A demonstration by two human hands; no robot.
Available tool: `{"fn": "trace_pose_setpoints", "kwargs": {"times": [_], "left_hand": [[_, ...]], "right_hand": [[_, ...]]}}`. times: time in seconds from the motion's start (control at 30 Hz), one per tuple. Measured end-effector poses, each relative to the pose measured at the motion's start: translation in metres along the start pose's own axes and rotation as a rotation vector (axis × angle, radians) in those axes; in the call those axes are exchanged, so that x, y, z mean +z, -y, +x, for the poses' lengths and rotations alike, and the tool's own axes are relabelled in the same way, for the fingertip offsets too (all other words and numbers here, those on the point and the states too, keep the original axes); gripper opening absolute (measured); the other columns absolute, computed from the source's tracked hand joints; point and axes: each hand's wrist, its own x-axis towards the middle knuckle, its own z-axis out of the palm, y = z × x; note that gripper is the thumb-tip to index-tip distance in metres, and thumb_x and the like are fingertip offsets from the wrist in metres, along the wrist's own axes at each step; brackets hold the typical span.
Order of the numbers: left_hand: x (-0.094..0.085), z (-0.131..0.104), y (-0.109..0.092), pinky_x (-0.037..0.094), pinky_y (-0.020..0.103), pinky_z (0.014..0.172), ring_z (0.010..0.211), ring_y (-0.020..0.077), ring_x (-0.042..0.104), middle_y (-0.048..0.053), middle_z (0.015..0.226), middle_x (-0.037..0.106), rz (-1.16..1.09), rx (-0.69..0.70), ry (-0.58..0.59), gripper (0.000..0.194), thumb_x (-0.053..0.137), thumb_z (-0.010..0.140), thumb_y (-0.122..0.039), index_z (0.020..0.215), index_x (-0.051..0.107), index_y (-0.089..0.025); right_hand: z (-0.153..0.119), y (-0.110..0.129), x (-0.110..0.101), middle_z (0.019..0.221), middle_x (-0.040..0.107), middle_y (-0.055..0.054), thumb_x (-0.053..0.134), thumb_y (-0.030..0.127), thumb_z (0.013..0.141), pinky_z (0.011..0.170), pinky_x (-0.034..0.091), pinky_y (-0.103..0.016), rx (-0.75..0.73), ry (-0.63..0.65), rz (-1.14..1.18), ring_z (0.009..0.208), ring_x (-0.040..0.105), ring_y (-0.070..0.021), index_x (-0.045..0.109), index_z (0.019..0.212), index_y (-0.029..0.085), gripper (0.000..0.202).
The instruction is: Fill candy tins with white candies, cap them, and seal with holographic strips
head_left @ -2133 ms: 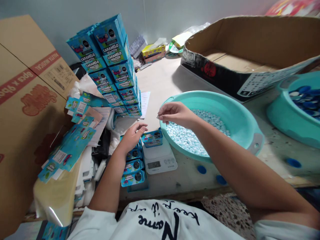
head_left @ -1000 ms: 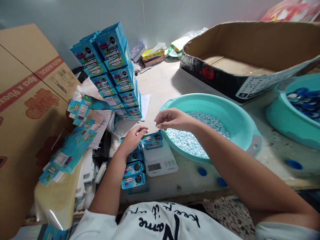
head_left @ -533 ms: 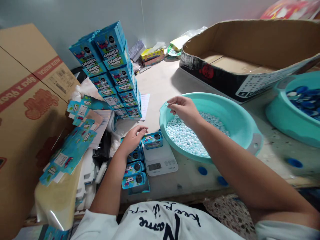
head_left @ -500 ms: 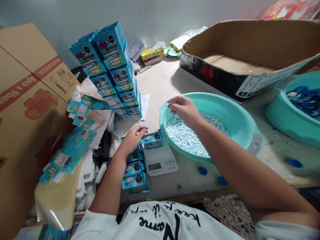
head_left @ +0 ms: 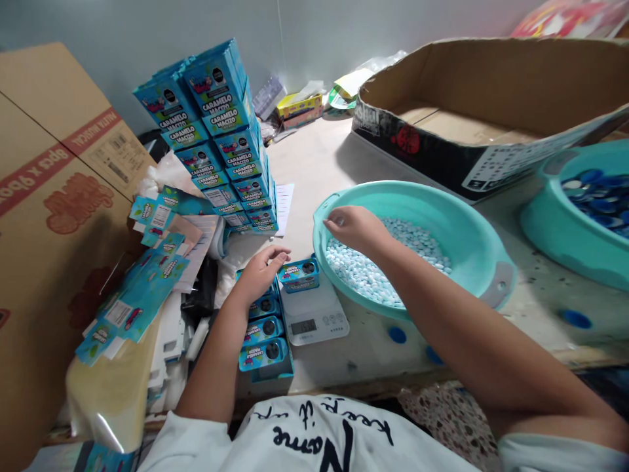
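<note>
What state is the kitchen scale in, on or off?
On: the scale has digits showing on its display, too blurred to read surely.

A person wears a white, short-sleeved fabric T-shirt (head_left: 236,452), its front marked with black script-style lettering (head_left: 314,440) that appears inverted from the wearer's viewpoint. The large word "Name" runs alongside the smaller words "keep it up"; a further line is too foreshortened to read. The plain white left sleeve (head_left: 191,442) and matching right sleeve (head_left: 555,452) leave both forearms (head_left: 466,334) bare.

Small blue box (head_left: 299,275) on scale (head_left: 314,308)
</note>
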Motion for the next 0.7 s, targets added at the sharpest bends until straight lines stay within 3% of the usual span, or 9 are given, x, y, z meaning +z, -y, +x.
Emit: {"fn": "trace_pose_setpoints", "kwargs": {"times": [0.33,0.5,0.6,0.7], "left_hand": [[0.0,-0.002,-0.006,0.053,0.035,0.094,0.106,0.0255,0.071,0.008,0.103,0.077,0.007,-0.003,-0.013,0.034,0.058,0.095,-0.049,0.106,0.072,-0.021],[-0.004,-0.008,-0.014,0.052,0.038,0.099,0.113,0.0286,0.068,0.008,0.115,0.075,0.105,0.067,0.107,0.045,0.074,0.083,-0.053,0.117,0.072,-0.022],[-0.003,-0.01,-0.016,0.047,0.041,0.108,0.117,0.0315,0.066,0.008,0.117,0.075,0.23,0.134,0.129,0.051,0.09,0.066,-0.043,0.111,0.075,-0.023],[0.001,-0.008,-0.016,0.052,0.038,0.101,0.107,0.0289,0.069,0.006,0.108,0.077,0.272,0.162,0.121,0.038,0.086,0.07,-0.035,0.104,0.077,-0.022]], "right_hand": [[0.003,-0.004,0.008,0.111,0.071,-0.011,0.06,0.03,0.095,0.07,0.044,-0.032,-0.11,0.04,-0.038,0.082,0.063,-0.0204,0.074,0.098,0.019,0.018],[0.002,-0.004,0.007,0.111,0.069,-0.011,0.058,0.027,0.096,0.072,0.044,-0.033,-0.118,0.05,-0.039,0.083,0.063,-0.0207,0.074,0.1,0.018,0.018],[0.005,-0.005,0.008,0.113,0.07,-0.011,0.055,0.024,0.096,0.073,0.045,-0.032,-0.119,0.059,-0.064,0.085,0.064,-0.0207,0.074,0.099,0.019,0.02],[0.008,-0.006,0.009,0.114,0.071,-0.011,0.052,0.026,0.097,0.074,0.046,-0.032,-0.122,0.089,-0.11,0.088,0.065,-0.0218,0.075,0.101,0.019,0.024]]}}
